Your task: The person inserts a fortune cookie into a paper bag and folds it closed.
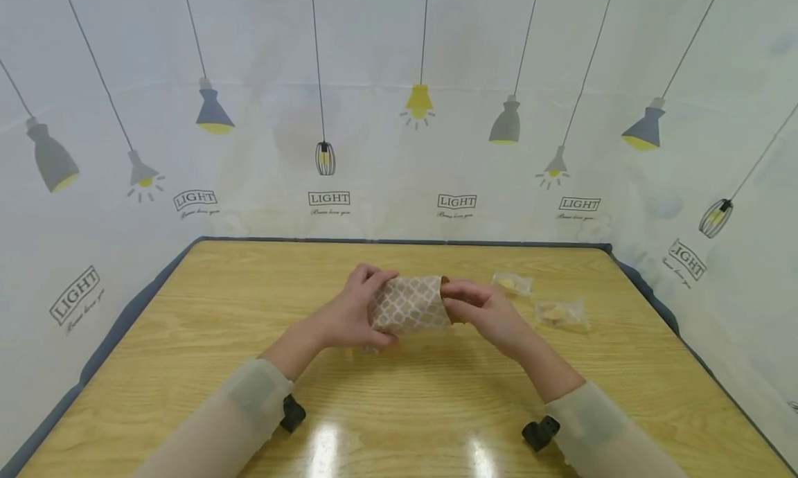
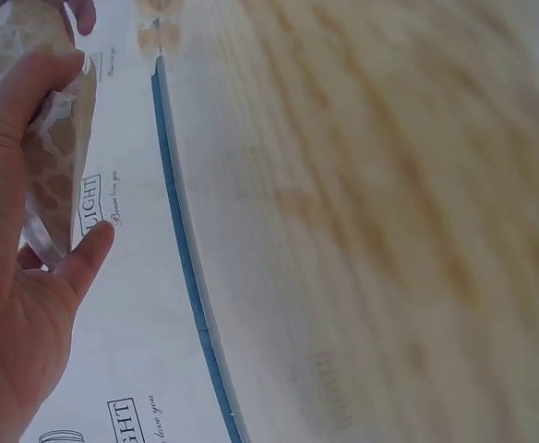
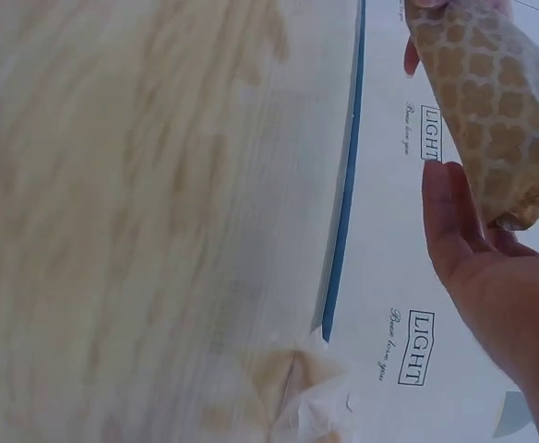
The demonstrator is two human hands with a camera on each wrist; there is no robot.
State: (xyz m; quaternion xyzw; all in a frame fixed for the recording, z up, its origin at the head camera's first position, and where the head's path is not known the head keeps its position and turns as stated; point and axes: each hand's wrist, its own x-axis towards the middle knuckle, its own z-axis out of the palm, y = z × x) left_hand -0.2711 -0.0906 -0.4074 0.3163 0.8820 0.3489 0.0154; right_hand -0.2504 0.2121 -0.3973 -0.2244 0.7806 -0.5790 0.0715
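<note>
A brown paper bag (image 1: 411,303) with a white lattice pattern is held on its side above the table. My left hand (image 1: 354,313) grips its left end, thumb on the near side and fingers over the far side. In the left wrist view, the thumb of the left hand (image 2: 20,305) presses along the bag (image 2: 53,157). At the bag's mouth on the right, my right hand (image 1: 499,319) has its fingertips inside the opening. What those fingertips touch is hidden. From the right wrist, the right hand (image 3: 500,286) appears at the lower end of the bag (image 3: 491,111).
Two small clear packets with pale yellowish contents, a farther packet (image 1: 514,282) and a nearer packet (image 1: 562,313), lie to the right of the right hand. The wooden table (image 1: 237,291) ends at a dark blue edge before a lamp-printed curtain (image 1: 374,118).
</note>
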